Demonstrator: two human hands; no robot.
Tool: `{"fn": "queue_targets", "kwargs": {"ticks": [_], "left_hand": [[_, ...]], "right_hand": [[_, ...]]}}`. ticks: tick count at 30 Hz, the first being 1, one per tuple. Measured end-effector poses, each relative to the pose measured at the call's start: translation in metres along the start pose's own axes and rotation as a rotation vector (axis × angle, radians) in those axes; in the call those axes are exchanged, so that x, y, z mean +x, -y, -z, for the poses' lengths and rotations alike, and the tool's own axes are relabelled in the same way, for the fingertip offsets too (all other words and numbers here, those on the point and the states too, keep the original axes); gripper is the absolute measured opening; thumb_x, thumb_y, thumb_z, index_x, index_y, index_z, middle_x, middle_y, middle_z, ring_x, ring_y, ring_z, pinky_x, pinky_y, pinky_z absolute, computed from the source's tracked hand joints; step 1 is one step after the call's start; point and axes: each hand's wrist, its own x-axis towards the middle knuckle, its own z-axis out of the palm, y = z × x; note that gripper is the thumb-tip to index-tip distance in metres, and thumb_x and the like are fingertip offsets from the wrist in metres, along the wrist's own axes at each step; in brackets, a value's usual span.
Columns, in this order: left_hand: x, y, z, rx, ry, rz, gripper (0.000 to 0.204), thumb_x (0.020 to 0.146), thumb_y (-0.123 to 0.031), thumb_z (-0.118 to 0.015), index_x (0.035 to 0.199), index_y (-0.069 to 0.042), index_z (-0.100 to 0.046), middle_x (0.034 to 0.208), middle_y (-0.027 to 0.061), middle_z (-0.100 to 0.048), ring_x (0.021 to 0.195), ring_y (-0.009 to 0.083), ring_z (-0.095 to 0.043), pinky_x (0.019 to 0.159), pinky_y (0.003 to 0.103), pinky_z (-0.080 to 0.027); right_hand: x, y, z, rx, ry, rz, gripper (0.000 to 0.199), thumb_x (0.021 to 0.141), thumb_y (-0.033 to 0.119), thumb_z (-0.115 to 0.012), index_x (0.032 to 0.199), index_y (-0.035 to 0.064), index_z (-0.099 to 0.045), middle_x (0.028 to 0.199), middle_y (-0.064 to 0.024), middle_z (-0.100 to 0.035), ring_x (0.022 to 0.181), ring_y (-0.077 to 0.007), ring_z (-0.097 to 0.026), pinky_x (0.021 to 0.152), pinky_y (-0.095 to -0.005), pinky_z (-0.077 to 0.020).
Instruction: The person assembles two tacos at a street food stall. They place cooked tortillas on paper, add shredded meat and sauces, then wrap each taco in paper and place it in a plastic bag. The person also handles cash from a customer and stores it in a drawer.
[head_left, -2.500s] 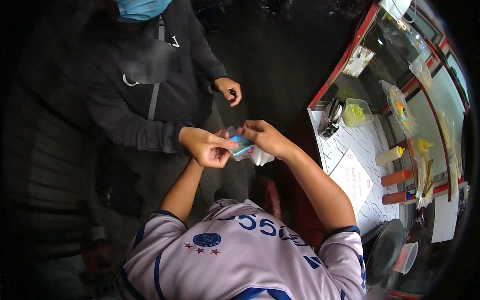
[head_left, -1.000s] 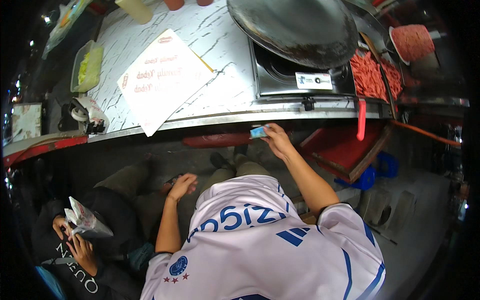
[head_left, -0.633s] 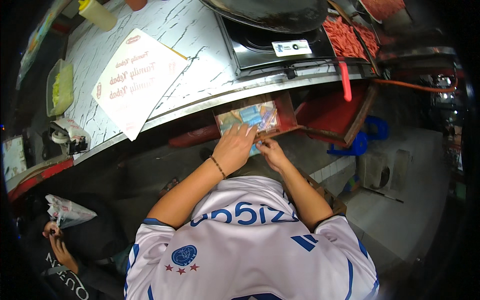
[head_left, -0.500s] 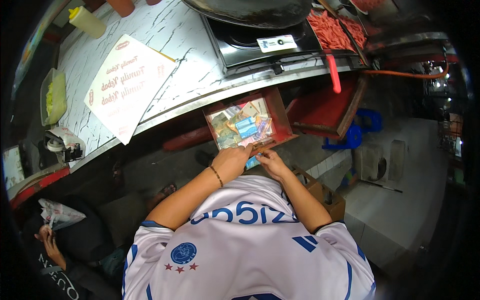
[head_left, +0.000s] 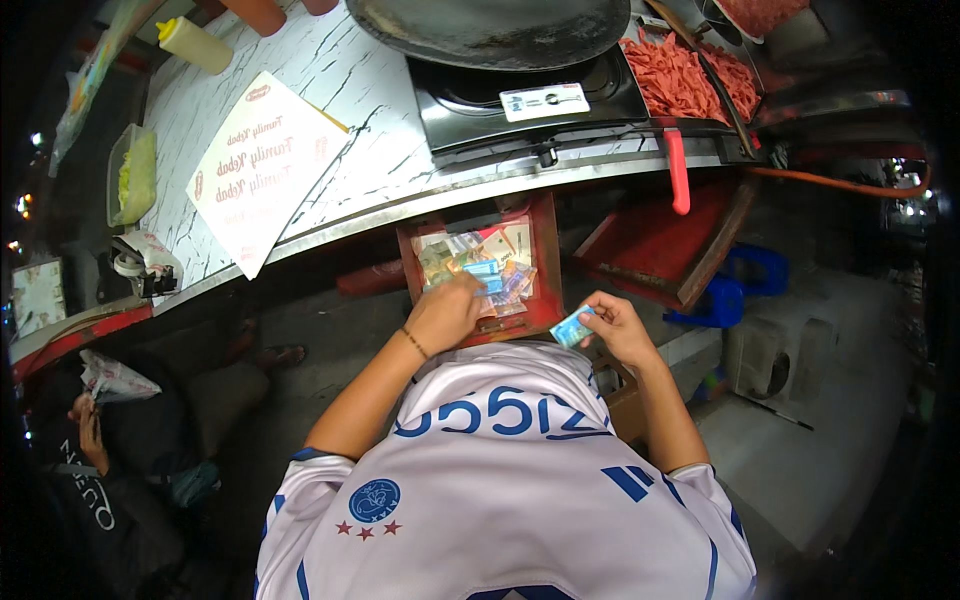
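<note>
A red drawer [head_left: 546, 262] hangs pulled out under the counter, with assorted banknotes [head_left: 437, 262] lying loosely in it. Over its near left part is my left hand [head_left: 447, 312], fingers closed at the edge of a blue banknote [head_left: 486, 274] on top of the pile; the fingertips are partly hidden. To the right of the drawer, my right hand [head_left: 615, 326] pinches another blue banknote [head_left: 571, 328] between thumb and fingers, just in front of my shirt.
On the marbled counter [head_left: 385, 150] are paper wrappers [head_left: 262, 165], a squeeze bottle [head_left: 195, 45] and a stove [head_left: 530, 115] under a large pan [head_left: 490, 30]. A red-handled utensil [head_left: 678, 175] juts over the edge near shredded red food [head_left: 685, 80]. At lower left, a person [head_left: 95, 440] holds a paper cone.
My left hand has gone from the drawer's front edge to the notes inside. My right hand has moved right, away from the drawer, with its blue banknote. The drawer sits slightly farther in.
</note>
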Motion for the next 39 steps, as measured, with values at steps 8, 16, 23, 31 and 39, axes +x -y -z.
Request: {"fn": "queue_targets", "kwargs": {"ticks": [8,16,23,31,39], "left_hand": [[0.046,0.002,-0.017,0.468,0.129,0.206,0.013,0.085,-0.015,-0.064,0.091,-0.005,-0.069,0.093,0.0165,-0.068,0.083,0.0364,-0.069,0.071,0.047,-0.057],[0.024,-0.011,0.031,-0.184,0.171,0.194,0.03,0.091,-0.03,-0.066,0.109,-0.006,-0.068,0.086,0.0087,-0.065,0.07,0.0204,-0.065,0.066,0.034,-0.053],[0.067,0.038,0.025,-1.235,-0.104,0.958,0.039,0.097,-0.035,-0.06,0.12,-0.006,-0.052,0.106,0.0112,-0.066,0.076,0.0159,-0.062,0.066,0.03,-0.052],[0.07,0.039,0.03,-1.402,-0.468,0.726,0.017,0.099,-0.009,-0.051,0.111,0.003,-0.049,0.106,0.0172,-0.062,0.087,0.0248,-0.067,0.068,0.03,-0.056],[0.07,0.032,0.039,-1.383,-0.438,0.66,0.013,0.094,-0.003,-0.058,0.105,0.004,-0.059,0.097,0.0111,-0.063,0.082,0.023,-0.067,0.064,0.031,-0.048]], "right_hand": [[0.042,0.029,-0.026,-0.431,0.019,0.404,0.012,0.09,0.011,-0.07,0.096,0.001,-0.067,0.096,-0.0109,-0.066,0.083,-0.0185,-0.065,0.069,-0.0305,-0.0527],[0.065,0.004,-0.084,-0.272,-0.193,0.189,0.017,0.084,0.009,-0.072,0.097,0.0023,-0.063,0.087,-0.0174,-0.069,0.092,-0.0351,-0.07,0.08,-0.0376,-0.0521],[0.073,-0.006,-0.082,-0.194,-0.321,0.366,0.032,0.082,-0.004,-0.067,0.111,0.0026,-0.055,0.096,-0.016,-0.07,0.093,-0.0262,-0.07,0.079,-0.0341,-0.0503],[0.09,-0.002,-0.092,-0.171,-0.369,0.402,0.014,0.082,-0.005,-0.064,0.094,0.0005,-0.059,0.092,-0.0181,-0.067,0.087,-0.0318,-0.071,0.076,-0.04,-0.0525],[0.15,-0.022,-0.106,-0.123,-0.429,0.373,0.024,0.093,0.008,-0.062,0.114,-0.0006,-0.071,0.095,-0.0136,-0.07,0.086,-0.0212,-0.072,0.055,-0.0275,-0.0567]]}}
